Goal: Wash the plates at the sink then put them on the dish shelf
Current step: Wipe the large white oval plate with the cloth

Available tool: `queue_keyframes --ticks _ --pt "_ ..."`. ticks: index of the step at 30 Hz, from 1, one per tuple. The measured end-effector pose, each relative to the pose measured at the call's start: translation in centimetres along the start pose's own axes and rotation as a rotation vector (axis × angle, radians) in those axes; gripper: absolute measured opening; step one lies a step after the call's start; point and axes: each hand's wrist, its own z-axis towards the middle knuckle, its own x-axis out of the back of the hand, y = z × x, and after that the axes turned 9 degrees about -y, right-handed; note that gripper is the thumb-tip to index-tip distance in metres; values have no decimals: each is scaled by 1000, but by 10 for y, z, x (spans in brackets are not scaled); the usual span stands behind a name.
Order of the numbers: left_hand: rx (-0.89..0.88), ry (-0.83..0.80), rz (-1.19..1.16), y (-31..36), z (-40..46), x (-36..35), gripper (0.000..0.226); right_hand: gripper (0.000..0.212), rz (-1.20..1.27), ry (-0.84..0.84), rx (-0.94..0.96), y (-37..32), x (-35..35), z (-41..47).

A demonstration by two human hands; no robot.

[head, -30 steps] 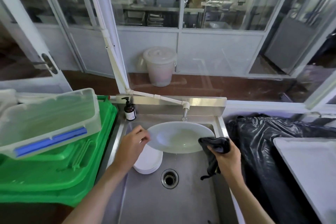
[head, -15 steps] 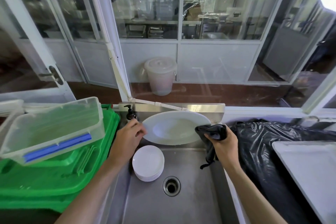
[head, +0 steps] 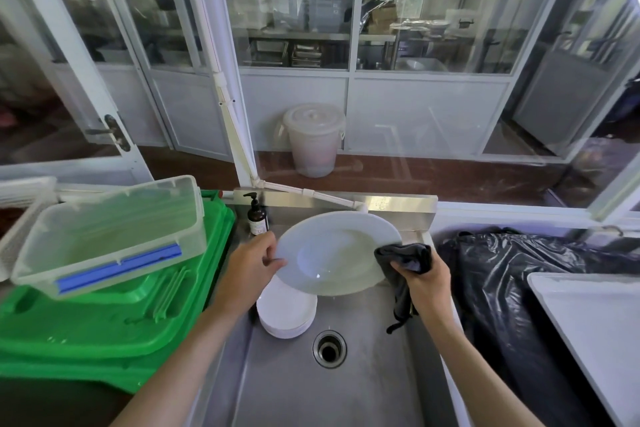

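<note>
The left hand (head: 251, 262) pinches the near-left rim of a wide white plate (head: 337, 253), holding it tilted above the steel sink (head: 346, 388), its far edge just below the white tap pipe (head: 311, 193). At the plate's opposite rim the right hand (head: 424, 279) is closed round a dark cloth (head: 403, 258), which touches that edge and hangs down past the wrist. Directly beneath the left-hand grip a stack of small white plates (head: 286, 315) sits on the sink floor beside the drain (head: 329, 348), and a brown pump bottle (head: 257, 217) stands just beyond the left knuckles.

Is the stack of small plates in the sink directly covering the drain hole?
No, the stack of small plates sits to the left of the drain hole, which is fully uncovered.
</note>
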Motion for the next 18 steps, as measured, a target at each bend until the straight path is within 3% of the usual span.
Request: queue_keyframes --ticks 4,13,16,18 --pt "230 -83 -249 -13 -4 -20 56 33 -18 -12 -45 10 -4 0" --pt "444 -222 -883 -25 -38 -55 44 31 -50 -99 -223 32 -5 9" --pt "549 -230 -1090 -11 -43 -61 27 29 -38 -155 -313 46 -3 8" --pt "630 -256 -1248 -8 -47 -65 30 29 -12 -212 -373 53 -2 6"
